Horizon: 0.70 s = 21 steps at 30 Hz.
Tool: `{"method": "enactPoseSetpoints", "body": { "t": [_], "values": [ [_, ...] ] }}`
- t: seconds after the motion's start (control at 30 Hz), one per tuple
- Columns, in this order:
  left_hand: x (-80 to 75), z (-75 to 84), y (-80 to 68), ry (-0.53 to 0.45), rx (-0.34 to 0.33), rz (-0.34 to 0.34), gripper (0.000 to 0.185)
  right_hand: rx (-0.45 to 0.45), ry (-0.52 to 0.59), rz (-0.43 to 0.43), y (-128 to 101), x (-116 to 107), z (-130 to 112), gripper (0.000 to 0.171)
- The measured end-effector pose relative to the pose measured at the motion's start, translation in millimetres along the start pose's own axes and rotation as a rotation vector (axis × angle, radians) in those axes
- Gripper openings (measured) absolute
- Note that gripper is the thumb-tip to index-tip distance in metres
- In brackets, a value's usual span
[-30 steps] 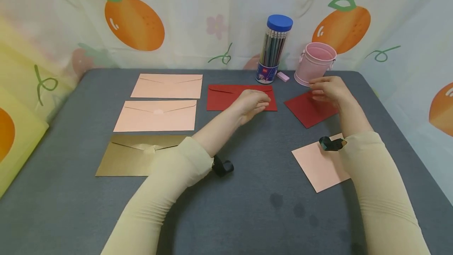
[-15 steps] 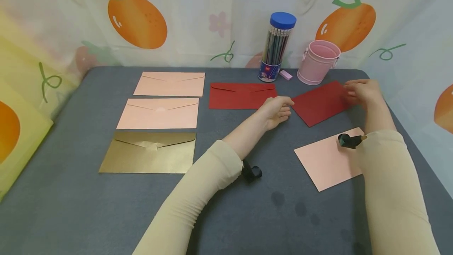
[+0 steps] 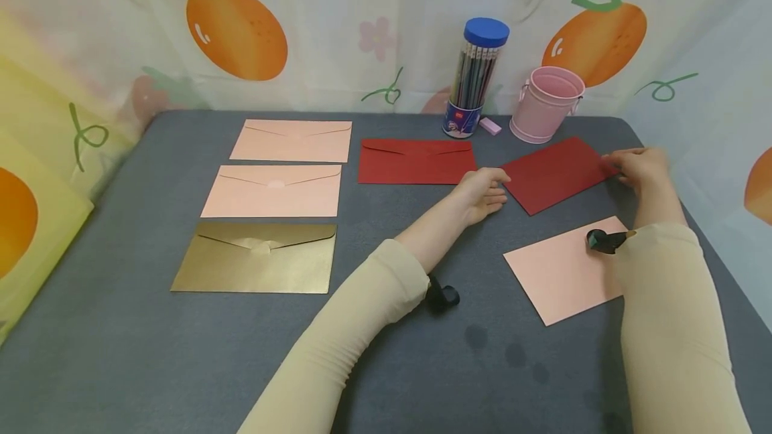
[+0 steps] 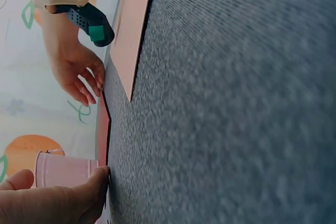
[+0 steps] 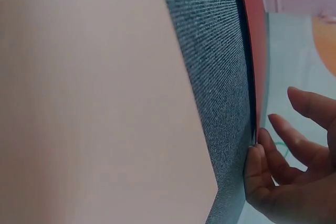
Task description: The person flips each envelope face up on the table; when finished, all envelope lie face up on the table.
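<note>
A red envelope [image 3: 561, 173] lies turned at an angle near the table's right side, with no flap showing on its upper face. My right hand [image 3: 640, 167] pinches its right end between thumb and fingers; in the right wrist view fingertips [image 5: 257, 156] meet at the edge. At the envelope's left corner is my left hand [image 3: 482, 194], its fingertips touching or just at the corner; whether they pinch it is unclear. A second red envelope [image 3: 416, 163], flap side up, lies close left of that hand. Below my right hand, a pink envelope [image 3: 561, 273] is partly covered by the sleeve.
Two pink envelopes [image 3: 292, 141] and a gold envelope [image 3: 259, 260] form a column on the left. A blue-lidded pencil tub [image 3: 473, 79], a small pink eraser [image 3: 490, 126] and a pink bucket [image 3: 545, 106] stand along the back edge. A patterned curtain [image 3: 326, 32] hangs behind.
My left hand has moved right, from over the flat red envelope to the angled one's left corner. My right hand has slid right and slightly down to its right end.
</note>
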<state>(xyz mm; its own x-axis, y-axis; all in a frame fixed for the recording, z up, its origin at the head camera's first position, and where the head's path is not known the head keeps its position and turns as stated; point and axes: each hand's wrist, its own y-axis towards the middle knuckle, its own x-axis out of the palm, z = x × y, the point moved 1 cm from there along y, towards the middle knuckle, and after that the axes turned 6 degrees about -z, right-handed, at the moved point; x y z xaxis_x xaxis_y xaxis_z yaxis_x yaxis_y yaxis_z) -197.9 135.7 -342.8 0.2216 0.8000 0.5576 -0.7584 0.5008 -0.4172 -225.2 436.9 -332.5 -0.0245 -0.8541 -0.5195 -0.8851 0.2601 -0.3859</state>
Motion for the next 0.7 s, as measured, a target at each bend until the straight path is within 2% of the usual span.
{"method": "enactPoseSetpoints", "body": {
  "t": [0.1,0.27,0.33,0.4,0.43,0.5,0.57,0.63,0.7],
  "values": [
    [3.1,-1.5,2.2,-0.004,0.010,0.008,0.063,-0.010,-0.012,-0.021,2.0,-0.3,2.1,0.035],
    [10.0,-6.0,5.5,0.032,0.021,0.024,0.067,-0.008,-0.066,-0.003,6.2,0.3,5.5,0.032],
    [12.7,-9.0,6.5,0.091,0.020,0.028,0.067,-0.008,-0.106,0.020,7.7,1.7,6.5,0.027],
    [14.8,-12.3,6.9,0.197,0.017,0.039,0.067,-0.006,-0.146,0.031,8.2,3.6,6.7,0.010],
    [15.8,-14.1,7.3,0.259,0.015,0.049,0.067,-0.003,-0.160,0.033,8.0,4.8,6.5,0.019],
    [17.3,-17.2,7.4,0.386,0.009,0.060,0.066,0.011,-0.175,0.030,7.0,6.6,5.7,0.049],
    [18.2,-19.5,7.4,0.477,0.005,0.067,0.069,0.023,-0.184,0.022,5.2,8.4,4.4,0.067],
    [18.7,-21.1,7.5,0.509,-0.001,0.064,0.071,0.033,-0.182,0.014,3.1,9.5,3.2,0.069],
    [18.2,-22.1,8.0,0.495,0.000,0.051,0.072,0.035,-0.181,0.011,1.4,10.3,2.3,0.070]
  ]
}}
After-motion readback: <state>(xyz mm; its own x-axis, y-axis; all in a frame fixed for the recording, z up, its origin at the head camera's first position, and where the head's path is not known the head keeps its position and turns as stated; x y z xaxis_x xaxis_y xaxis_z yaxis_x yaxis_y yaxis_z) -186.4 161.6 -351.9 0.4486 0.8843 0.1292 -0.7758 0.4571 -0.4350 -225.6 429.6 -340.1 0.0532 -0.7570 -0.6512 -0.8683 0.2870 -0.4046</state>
